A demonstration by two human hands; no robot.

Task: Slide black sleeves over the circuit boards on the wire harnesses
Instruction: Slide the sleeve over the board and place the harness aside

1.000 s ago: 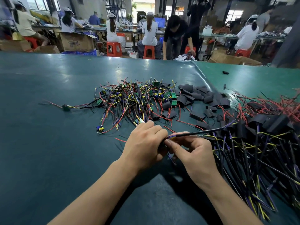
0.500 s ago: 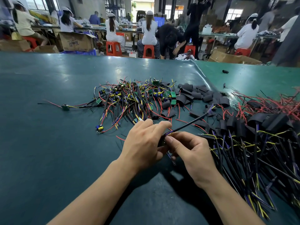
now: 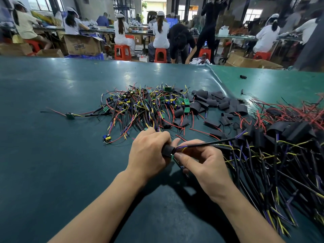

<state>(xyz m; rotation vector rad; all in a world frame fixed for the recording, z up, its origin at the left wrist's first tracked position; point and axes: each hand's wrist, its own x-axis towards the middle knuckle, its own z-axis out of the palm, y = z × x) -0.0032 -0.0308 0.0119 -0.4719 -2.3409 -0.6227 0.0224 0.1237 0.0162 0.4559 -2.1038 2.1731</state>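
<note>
Gripping black sleeve (image 3: pixel 168 150); box (image 3: pixel 82 44) reads "tempo".

The bench (image 3: pixel 52 155) is dark teal, with a lighter green sheet (image 3: pixel 280 81) at its far right corner. Mid-bench, the wire pile (image 3: pixel 140 109) mixes red, yellow, black and purple around small green boards. Loose sleeves (image 3: pixel 210 100) beside it are matte black, as is the sleeve (image 3: pixel 167 150) held between the hands.

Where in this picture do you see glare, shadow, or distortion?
Head view: pale glare patches on the green table mat; dark shadow beneath the left hand and right hand; wide-angle bending at the edges; background workers slightly soft.
</note>
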